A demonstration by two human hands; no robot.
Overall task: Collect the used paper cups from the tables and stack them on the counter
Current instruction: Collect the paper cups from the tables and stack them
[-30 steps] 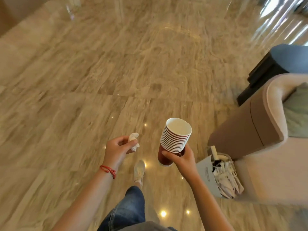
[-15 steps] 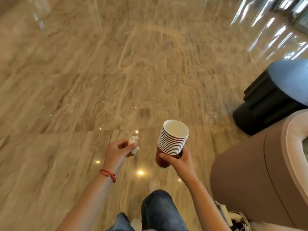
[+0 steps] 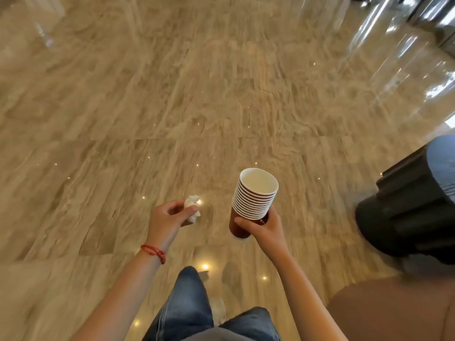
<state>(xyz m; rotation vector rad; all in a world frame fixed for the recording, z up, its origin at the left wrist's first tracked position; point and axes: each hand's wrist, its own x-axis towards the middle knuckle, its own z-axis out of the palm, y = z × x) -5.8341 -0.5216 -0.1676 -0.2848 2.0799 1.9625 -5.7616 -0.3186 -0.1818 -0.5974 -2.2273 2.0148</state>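
The stack of used red paper cups with white rims (image 3: 254,196) sits in your right hand (image 3: 262,228), out in front of you and a bit to the right. Your fingers are curled round the red bottom part of the stack, with your thumb on the near side. The white rims rise above your hand, one on top of the other, and lean a little away from you. The top cup looks white inside, with nothing in it. The stack is up in the air over the floor and touches nothing but your hand.

Under everything is the shiny tan stone floor (image 3: 172,107), with small bright spots of light on it. At the right edge is a big black round thing with a blue top (image 3: 408,212), a bit blurry. Down in the right corner is a brown rounded seat (image 3: 394,313). Both are well apart from the cups.

Your legs in blue jeans (image 3: 189,311) show at the bottom, with one pale shoe (image 3: 219,308) on the floor between them.

Your left hand (image 3: 167,222) is beside the cups, to their left, and does not touch them. Its fingers and thumb pinch a small crumpled white paper tissue (image 3: 192,210). A thin red string bracelet (image 3: 154,252) is round your left wrist.
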